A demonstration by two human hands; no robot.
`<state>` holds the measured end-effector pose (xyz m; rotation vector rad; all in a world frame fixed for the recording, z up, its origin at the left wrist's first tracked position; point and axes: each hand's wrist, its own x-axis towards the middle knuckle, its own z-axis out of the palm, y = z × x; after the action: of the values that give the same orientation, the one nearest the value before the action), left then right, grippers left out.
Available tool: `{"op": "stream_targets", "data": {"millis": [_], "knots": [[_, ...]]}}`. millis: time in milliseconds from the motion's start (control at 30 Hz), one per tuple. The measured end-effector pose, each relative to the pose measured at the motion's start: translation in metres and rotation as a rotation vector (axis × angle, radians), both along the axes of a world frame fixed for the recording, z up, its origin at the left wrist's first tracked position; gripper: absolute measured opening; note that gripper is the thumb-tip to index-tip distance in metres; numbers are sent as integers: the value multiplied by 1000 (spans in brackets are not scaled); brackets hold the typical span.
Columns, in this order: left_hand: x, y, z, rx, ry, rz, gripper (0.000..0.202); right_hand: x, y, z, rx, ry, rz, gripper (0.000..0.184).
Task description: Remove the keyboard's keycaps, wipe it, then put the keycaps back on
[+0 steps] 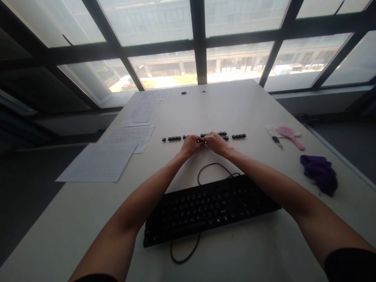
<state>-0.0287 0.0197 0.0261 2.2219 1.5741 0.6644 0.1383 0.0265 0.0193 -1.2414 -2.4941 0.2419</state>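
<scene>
Both my arms reach out over a black keyboard (205, 209) lying on the white table (252, 109). My left hand (191, 145) and my right hand (216, 143) meet fingertip to fingertip at a row of loose black keycaps (174, 138) laid out beyond the keyboard. The fingers of both hands are curled and pinched together at the middle of the row. What they pinch is too small to make out. More keycaps (239, 136) lie to the right of my hands.
Printed paper sheets (100, 161) lie at the left. A pink brush (289, 134), a small dark tool (276, 140) and a purple cloth (320, 173) sit at the right. The keyboard's cable (202, 176) loops on the table. Large windows stand behind the far edge.
</scene>
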Motion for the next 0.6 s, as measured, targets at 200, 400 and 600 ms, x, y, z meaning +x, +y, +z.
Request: {"op": "stream_targets", "data": {"millis": [200, 400, 600], "knots": [[-3, -95, 28, -3, -193, -101, 10, 25, -61, 25, 20, 325, 91, 14], [6, -183, 24, -65, -180, -226, 9, 51, -152, 27, -151, 438, 183, 16], [7, -193, 8, -59, -188, -260, 9, 52, -185, 6, -169, 374, 238, 20]]}}
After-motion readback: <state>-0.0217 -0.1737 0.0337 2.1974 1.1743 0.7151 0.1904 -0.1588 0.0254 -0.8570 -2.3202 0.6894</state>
